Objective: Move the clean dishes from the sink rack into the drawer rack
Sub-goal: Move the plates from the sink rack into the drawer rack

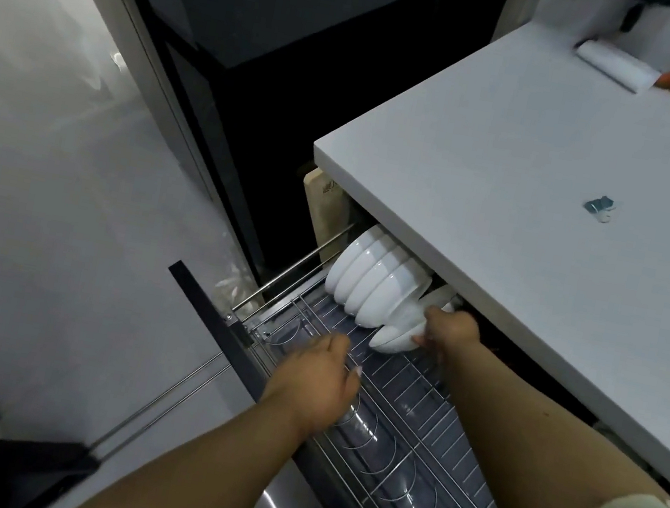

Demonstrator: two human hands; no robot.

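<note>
Two hands: right hand [449,332] gripping tilted, on-edge bowl [397,336]; left hand [318,378] loosely curled, empty.

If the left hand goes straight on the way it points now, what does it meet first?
Probably the row of white bowls standing on edge in the drawer rack. The left hand points up along the wires toward them; depth is unclear.

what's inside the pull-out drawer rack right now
A row of white bowls on edge at the far end; the right hand grips a white dish beside them. The countertop hides the rest.
</note>
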